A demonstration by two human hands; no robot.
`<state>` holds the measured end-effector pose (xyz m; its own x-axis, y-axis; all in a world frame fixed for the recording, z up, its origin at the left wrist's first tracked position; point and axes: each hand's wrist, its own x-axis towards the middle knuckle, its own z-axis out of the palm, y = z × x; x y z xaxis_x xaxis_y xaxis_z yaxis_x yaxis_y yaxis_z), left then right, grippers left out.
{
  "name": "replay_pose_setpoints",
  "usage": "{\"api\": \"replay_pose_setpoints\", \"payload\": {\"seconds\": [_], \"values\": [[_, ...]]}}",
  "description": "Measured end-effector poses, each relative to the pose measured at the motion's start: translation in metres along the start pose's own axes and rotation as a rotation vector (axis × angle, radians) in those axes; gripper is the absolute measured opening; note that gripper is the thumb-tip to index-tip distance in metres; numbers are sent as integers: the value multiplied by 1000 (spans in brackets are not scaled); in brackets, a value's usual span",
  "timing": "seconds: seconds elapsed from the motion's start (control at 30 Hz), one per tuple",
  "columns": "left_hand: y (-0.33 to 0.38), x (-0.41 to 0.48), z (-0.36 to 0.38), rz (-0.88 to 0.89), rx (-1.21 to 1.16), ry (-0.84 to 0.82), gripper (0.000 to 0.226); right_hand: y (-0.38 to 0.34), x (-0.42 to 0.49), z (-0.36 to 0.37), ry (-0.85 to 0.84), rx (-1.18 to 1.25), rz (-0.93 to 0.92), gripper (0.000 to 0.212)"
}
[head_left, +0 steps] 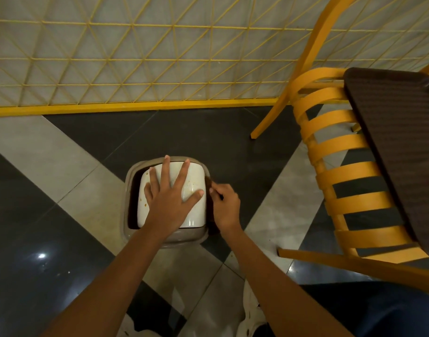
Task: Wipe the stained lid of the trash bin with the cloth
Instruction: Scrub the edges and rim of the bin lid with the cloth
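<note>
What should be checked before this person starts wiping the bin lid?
1. Lid steadied: left hand lies flat, fingers spread, on the white lid of the trash bin: ok.
2. Stains found: brownish stains show on the lid: ok.
3. Cloth held: right hand, curled at the bin's right edge, pinches dark material; whether it is the cloth: cannot tell.
4. Cloth on the lid: only the left hand rests there: not ok.
5. Elbow room: yellow chair stands apart, to the right: ok.
</note>
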<state>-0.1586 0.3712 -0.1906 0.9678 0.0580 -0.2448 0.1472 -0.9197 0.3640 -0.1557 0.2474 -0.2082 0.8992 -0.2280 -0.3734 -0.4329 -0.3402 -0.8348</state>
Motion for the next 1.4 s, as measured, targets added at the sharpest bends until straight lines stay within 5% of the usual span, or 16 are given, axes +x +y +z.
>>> {"api": "replay_pose_setpoints", "payload": {"seconds": [0.3,0.6,0.87,1.13,1.4], "values": [[2,1,-2,-6,6,-23,80,-20,24,9,35,71,13,25],[0,-1,-2,9,-10,-8,80,30,-48,-1,1,184,46,22],[2,0,-3,-1,-18,-30,78,-6,5,9,54,138,46,24],[0,0,0,10,5,-9,78,32,-59,-3,-25,205,67,23],[1,2,-2,-6,7,-15,80,5,-8,9,58,160,72,25]]}}
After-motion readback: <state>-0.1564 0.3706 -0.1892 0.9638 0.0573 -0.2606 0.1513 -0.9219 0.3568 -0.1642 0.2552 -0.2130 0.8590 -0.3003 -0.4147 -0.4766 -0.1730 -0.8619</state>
